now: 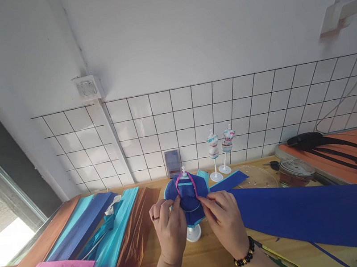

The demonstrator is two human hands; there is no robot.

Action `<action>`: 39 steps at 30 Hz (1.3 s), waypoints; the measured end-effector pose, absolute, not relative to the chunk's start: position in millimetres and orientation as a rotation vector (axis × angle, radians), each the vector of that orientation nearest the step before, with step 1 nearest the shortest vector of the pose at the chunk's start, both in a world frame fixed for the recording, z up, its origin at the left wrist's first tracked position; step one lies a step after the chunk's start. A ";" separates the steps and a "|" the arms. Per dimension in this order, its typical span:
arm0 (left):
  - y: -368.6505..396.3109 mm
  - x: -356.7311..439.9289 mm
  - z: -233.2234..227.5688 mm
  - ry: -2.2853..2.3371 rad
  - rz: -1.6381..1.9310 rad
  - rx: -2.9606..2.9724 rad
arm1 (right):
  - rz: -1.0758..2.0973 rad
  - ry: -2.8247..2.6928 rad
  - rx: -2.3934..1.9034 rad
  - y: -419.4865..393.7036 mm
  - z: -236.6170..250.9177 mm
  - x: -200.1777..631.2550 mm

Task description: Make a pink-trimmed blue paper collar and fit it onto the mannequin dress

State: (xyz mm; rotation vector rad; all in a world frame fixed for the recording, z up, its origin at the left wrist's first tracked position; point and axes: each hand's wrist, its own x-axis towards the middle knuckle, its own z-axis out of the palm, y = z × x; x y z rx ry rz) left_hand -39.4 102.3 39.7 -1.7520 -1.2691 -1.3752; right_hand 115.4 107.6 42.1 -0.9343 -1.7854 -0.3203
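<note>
Both hands (198, 225) pinching, seemingly, dress (187, 195) waist

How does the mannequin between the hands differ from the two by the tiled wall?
The near mannequin wears a blue paper dress; the two far mannequins show bare patterned torsos. The left hand and right hand touch the near one; the far pair stands untouched. All have white round stands.

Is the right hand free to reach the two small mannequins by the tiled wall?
Probably yes: the two small mannequins stand just beyond the right hand, with nothing between, though its fingers now pinch the blue paper dress.
</note>
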 end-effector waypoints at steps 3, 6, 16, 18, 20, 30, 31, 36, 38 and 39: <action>102.4 -39.6 39.3 -1.273 -1.381 -1.756 | -0.325 -1.777 -0.930 108.1 41.5 115.6; 102.8 -40.6 37.2 -1.282 -1.378 -1.759 | -0.325 -1.773 -0.928 108.4 40.5 115.6; 104.1 -43.5 32.6 -1.273 -1.391 -1.760 | -0.316 -1.767 -0.932 108.6 40.2 114.4; 104.0 -43.7 33.1 -1.257 -1.400 -1.757 | -0.319 -1.765 -0.925 108.8 39.8 114.7; 103.8 -44.2 33.3 -1.236 -1.404 -1.754 | -0.324 -1.760 -0.918 109.1 38.8 115.0; 104.8 -46.2 28.7 -1.213 -1.351 -1.755 | -0.336 -1.755 -0.895 109.4 34.3 115.9; 105.1 -46.5 27.9 -1.212 -1.352 -1.758 | -0.336 -1.756 -0.893 109.7 34.0 115.8; 106.2 -47.4 24.8 -1.209 -1.363 -1.773 | -0.340 -1.761 -0.887 111.7 32.9 115.8; 106.3 -47.2 24.4 -1.207 -1.369 -1.777 | -0.342 -1.761 -0.886 112.1 32.3 116.1; 106.3 -47.1 24.4 -1.206 -1.373 -1.779 | -0.342 -1.762 -0.886 112.2 32.0 116.3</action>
